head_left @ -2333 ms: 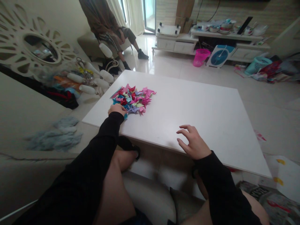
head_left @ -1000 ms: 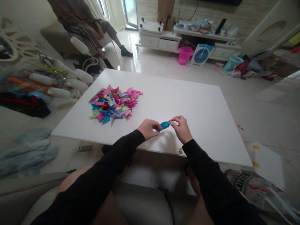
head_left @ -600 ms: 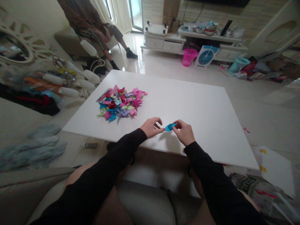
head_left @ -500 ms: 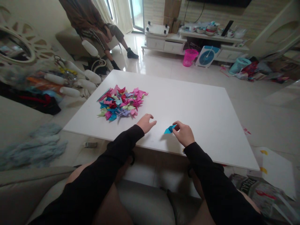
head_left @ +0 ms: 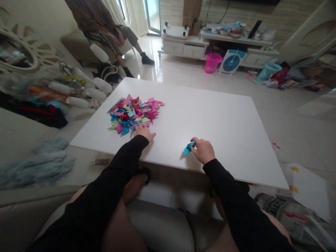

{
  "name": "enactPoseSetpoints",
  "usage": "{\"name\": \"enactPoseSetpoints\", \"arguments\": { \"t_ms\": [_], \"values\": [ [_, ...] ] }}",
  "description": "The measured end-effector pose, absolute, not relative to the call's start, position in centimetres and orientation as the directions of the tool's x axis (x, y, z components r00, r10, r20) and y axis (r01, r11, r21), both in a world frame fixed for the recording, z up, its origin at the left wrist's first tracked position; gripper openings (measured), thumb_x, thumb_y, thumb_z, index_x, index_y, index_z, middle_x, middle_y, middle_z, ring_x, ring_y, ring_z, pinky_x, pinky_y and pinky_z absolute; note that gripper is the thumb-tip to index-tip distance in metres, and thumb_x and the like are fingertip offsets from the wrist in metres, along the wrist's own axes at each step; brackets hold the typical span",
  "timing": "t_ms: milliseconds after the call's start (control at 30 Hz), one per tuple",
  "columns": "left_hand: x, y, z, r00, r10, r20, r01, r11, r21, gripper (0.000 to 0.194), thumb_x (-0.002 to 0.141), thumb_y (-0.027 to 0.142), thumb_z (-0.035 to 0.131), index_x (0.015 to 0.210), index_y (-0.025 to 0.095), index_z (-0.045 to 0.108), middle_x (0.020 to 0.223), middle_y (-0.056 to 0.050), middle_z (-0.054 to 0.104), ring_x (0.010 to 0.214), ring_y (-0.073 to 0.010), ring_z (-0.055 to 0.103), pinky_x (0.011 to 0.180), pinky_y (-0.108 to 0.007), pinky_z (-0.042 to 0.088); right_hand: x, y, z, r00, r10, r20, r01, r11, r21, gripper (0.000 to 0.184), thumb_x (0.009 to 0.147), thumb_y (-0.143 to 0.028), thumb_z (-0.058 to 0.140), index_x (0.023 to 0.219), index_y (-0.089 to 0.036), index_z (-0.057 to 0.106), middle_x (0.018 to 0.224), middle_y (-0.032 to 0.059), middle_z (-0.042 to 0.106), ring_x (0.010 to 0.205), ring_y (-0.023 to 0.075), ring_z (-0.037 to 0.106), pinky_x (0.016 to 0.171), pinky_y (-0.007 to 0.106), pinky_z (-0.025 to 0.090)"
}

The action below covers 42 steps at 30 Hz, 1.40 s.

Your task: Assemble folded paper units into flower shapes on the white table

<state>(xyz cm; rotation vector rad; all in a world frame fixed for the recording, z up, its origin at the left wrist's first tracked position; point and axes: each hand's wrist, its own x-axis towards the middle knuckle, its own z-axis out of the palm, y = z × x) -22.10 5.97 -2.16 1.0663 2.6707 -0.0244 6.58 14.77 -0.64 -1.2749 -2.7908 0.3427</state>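
A heap of folded paper pieces (head_left: 135, 113) in pink, blue, red and green lies on the left part of the white table (head_left: 223, 119). My left hand (head_left: 144, 132) rests at the near edge of that heap, its fingers flat and spread on the table. My right hand (head_left: 202, 149) is closed in a pinch on a small blue folded paper (head_left: 188, 148) just above the table's front edge. Both my sleeves are black.
Another person (head_left: 105, 24) sits on a seat at the back left. White rods and clutter (head_left: 78, 87) lie left of the table. A pink basket (head_left: 212, 63), a blue fan (head_left: 231, 61) and a low white cabinet (head_left: 189, 47) stand behind. Papers (head_left: 307, 190) lie on the floor at right.
My left hand let go of the blue paper and moved left to the heap's near edge. My right hand kept the blue paper and lowered it toward the table.
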Motion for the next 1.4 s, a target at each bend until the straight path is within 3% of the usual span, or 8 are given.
{"name": "enactPoseSetpoints", "arguments": {
  "t_ms": [200, 333, 600, 700, 800, 967, 1133, 1400],
  "values": [
    [-22.5, 5.8, -2.3, -0.640, 0.711, -0.291, 0.726, 0.684, 0.074, 0.063, 0.085, 0.049, 0.054, 0.138, 0.015, 0.056, 0.154, -0.020, 0.042, 0.139, -0.0402, 0.039, 0.107, -0.051, 0.041, 7.1, 14.8, -0.8, -0.656, 0.753, -0.054, 0.746, 0.635, -0.201, 0.020, 0.090, -0.024, 0.062, 0.110, -0.024, 0.067, 0.088, 0.0023, 0.075, 0.084, 0.0213, 0.064, 0.077, 0.033, 0.037],
    [-22.3, 5.6, -2.2, -0.617, 0.719, -0.320, 0.747, 0.663, 0.049, 0.058, 0.085, 0.048, 0.054, 0.133, 0.014, 0.061, 0.157, -0.019, 0.040, 0.141, -0.0398, 0.037, 0.109, -0.052, 0.039, 7.3, 14.7, -0.4, -0.657, 0.751, -0.070, 0.745, 0.631, -0.217, 0.021, 0.087, -0.028, 0.066, 0.108, -0.024, 0.068, 0.092, 0.0038, 0.076, 0.086, 0.0229, 0.065, 0.078, 0.035, 0.040],
    [-22.0, 5.6, -0.9, -0.606, 0.754, -0.253, 0.768, 0.638, 0.060, 0.044, 0.083, 0.044, 0.060, 0.113, 0.014, 0.073, 0.139, -0.022, 0.058, 0.134, -0.0421, 0.047, 0.107, -0.054, 0.041, 8.9, 16.2, 0.8, -0.542, 0.837, 0.078, 0.728, 0.514, -0.454, 0.015, 0.086, -0.027, 0.060, 0.097, -0.022, 0.069, 0.090, 0.0047, 0.075, 0.083, 0.0220, 0.066, 0.076, 0.035, 0.046],
    [-21.4, 6.1, 1.0, -0.547, 0.819, -0.173, 0.798, 0.572, 0.187, 0.031, 0.083, 0.038, 0.062, 0.099, 0.017, 0.078, 0.127, -0.016, 0.068, 0.123, -0.0368, 0.059, 0.105, -0.049, 0.045, 9.4, 16.8, 1.1, -0.507, 0.854, 0.119, 0.707, 0.491, -0.509, 0.013, 0.086, -0.027, 0.059, 0.092, -0.021, 0.069, 0.087, 0.0048, 0.074, 0.082, 0.0216, 0.066, 0.078, 0.036, 0.047],
    [-20.5, 6.6, 2.4, -0.438, 0.892, -0.109, 0.758, 0.432, 0.489, 0.024, 0.080, 0.026, 0.064, 0.095, 0.015, 0.081, 0.106, -0.012, 0.076, 0.101, -0.0267, 0.070, 0.095, -0.037, 0.053, 9.5, 16.9, 1.3, -0.499, 0.847, 0.184, 0.653, 0.507, -0.563, 0.013, 0.086, -0.027, 0.057, 0.087, -0.020, 0.068, 0.086, 0.0052, 0.074, 0.081, 0.0209, 0.066, 0.079, 0.036, 0.048],
    [-18.0, 7.1, 2.8, -0.353, 0.921, -0.164, 0.404, 0.308, 0.861, 0.020, 0.070, 0.019, 0.072, 0.086, 0.012, 0.082, 0.075, -0.008, 0.077, 0.074, -0.0202, 0.071, 0.074, -0.031, 0.057, 8.6, 16.0, 1.6, -0.564, 0.781, 0.268, 0.508, 0.584, -0.633, 0.012, 0.087, -0.028, 0.059, 0.085, -0.020, 0.068, 0.085, 0.0054, 0.072, 0.081, 0.0199, 0.064, 0.077, 0.035, 0.050],
    [-15.4, 7.4, 2.7, -0.329, 0.911, -0.248, 0.102, 0.295, 0.950, 0.019, 0.064, 0.015, 0.077, 0.082, 0.012, 0.081, 0.071, -0.007, 0.076, 0.072, -0.0190, 0.071, 0.075, -0.032, 0.059, 7.1, 14.6, 2.2, -0.633, 0.724, 0.276, 0.376, 0.598, -0.708, 0.020, 0.086, -0.038, 0.069, 0.096, -0.020, 0.068, 0.094, 0.0067, 0.072, 0.081, 0.0196, 0.064, 0.076, 0.034, 0.051],
    [-13.0, 7.7, 2.2, -0.272, 0.922, -0.276, 0.023, 0.292, 0.956, 0.014, 0.063, 0.011, 0.077, 0.077, 0.011, 0.079, 0.070, -0.008, 0.076, 0.073, -0.0199, 0.073, 0.072, -0.032, 0.060, 5.5, 14.0, 2.4, -0.486, 0.865, 0.128, 0.326, 0.315, -0.891, 0.032, 0.088, -0.050, 0.066, 0.093, -0.019, 0.069, 0.087, 0.0055, 0.074, 0.074, 0.0174, 0.066, 0.068, 0.031, 0.053]
  ]
}}
